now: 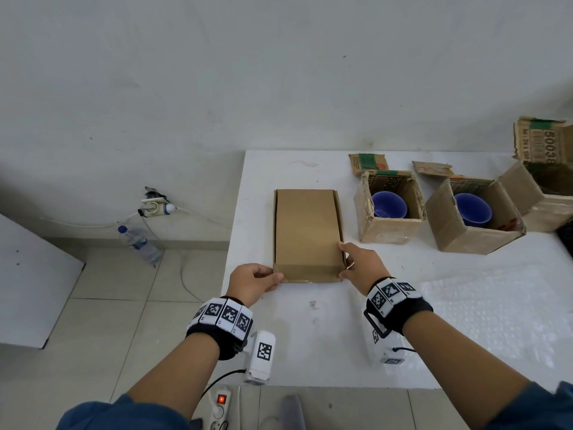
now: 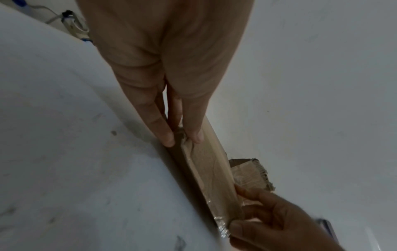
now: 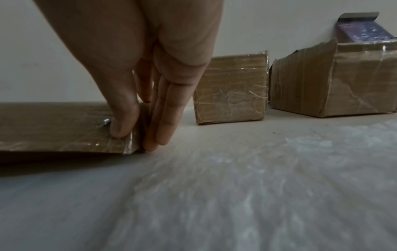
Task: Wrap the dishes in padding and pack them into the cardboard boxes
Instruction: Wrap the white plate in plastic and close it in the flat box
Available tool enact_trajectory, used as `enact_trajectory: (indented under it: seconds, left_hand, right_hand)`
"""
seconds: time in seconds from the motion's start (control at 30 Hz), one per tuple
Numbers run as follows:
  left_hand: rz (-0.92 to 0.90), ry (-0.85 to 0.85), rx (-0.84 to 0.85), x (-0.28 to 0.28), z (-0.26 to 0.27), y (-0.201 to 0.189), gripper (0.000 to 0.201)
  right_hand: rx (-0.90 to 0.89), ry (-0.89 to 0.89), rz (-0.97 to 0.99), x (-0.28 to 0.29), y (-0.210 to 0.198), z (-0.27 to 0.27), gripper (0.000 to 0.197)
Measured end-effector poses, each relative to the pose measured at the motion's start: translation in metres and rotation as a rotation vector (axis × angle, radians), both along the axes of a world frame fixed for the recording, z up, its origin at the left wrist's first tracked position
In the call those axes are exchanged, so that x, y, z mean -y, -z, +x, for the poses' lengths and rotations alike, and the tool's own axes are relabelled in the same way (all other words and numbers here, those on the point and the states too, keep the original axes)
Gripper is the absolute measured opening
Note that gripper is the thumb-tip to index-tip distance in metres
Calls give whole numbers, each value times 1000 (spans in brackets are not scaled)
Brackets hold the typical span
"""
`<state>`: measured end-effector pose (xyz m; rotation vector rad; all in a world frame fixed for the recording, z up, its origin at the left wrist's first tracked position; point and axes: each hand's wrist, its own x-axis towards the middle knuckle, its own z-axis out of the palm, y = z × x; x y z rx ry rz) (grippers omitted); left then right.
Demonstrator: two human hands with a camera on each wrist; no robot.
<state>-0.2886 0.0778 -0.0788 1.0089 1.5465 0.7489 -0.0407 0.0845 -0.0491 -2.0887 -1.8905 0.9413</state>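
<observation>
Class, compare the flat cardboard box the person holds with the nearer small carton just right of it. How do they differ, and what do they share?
The flat cardboard box is long, low and closed on top; the small carton is taller, squarer and open. The flat box's contents cannot be seen; the small carton shows a blue bowl. The left hand and right hand grip the flat box's near corners; nothing touches the small carton. Both are taped brown cardboard on the white table.

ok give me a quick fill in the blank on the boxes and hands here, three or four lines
1. Both hands hold the near corners of the ____ flat cardboard box.
2. Each of the two small open boxes holds a ____ bowl.
3. The left hand grips the box's near-____ corner, the right hand the opposite one.
4. Bubble wrap lies on the table to the ____ of the right hand.

Missing words: closed; blue; left; right
</observation>
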Motion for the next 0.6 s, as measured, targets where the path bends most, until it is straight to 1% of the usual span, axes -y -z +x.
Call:
enact_trajectory:
  seconds: [0.07,0.2,0.27,0.47,0.6]
  left_hand:
    - [27,36,-49,0,-1,-3,22]
    - [57,129,-135,-3,-2,-6,26]
    - [63,139,-151,-3,-3,-6,25]
    - [23,119,-125,-3,-1,-5,16]
    - [-21,68,-62,-3,2,0,18]
  right_hand:
    - [-8,-2,0,0,0,0,69]
    - [-18,-5,-2,0,0,2,68]
    - [-22,-5,-3,0,-1,2,67]
    - [-25,-8,-13,0,-2,2,67]
    - [-26,-12,-9,0,-2,2,67]
